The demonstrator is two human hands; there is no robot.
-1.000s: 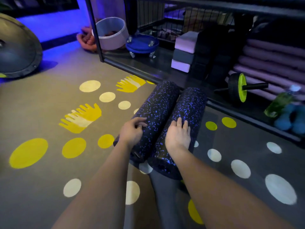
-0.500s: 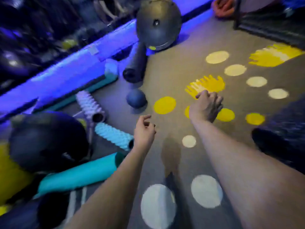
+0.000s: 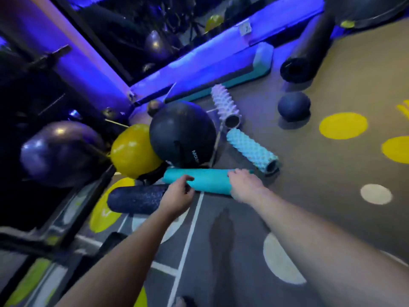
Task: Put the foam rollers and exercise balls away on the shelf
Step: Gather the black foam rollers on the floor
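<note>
1. Head view, against half a second back: both hands moved off bare floor and down onto the smooth teal roller [image 3: 208, 180]; view swung left, so the ball pile now sits at centre.
2. Left hand [image 3: 178, 196] at the roller's left part, fingers curled against its near side; closed grip or mere touch, cannot tell.
3. Right hand [image 3: 244, 185] laid over the roller's right end, fingers draped across the top; full clasp not visible, motion blur.
4. Teal roller lying flat on the floor, long axis left to right, just below the large black ball [image 3: 182, 134].
5. Speckled dark roller [image 3: 137, 199] on the floor just left of the left hand, near the teal roller's left end.
6. Yellow ball [image 3: 130, 151] pressed against the black ball's left side; purple ball [image 3: 59, 151] further left, in shadow.
7. Knobbly teal roller [image 3: 252, 150] lying aslant just above the right hand; ridged white roller [image 3: 225, 106] beyond it.
8. Small dark ball [image 3: 294, 106] alone on the floor, well to the right.
9. Long black roller [image 3: 309, 47] at top right, aslant.
10. Floor [image 3: 321, 196] grey with yellow and white dots.
</note>
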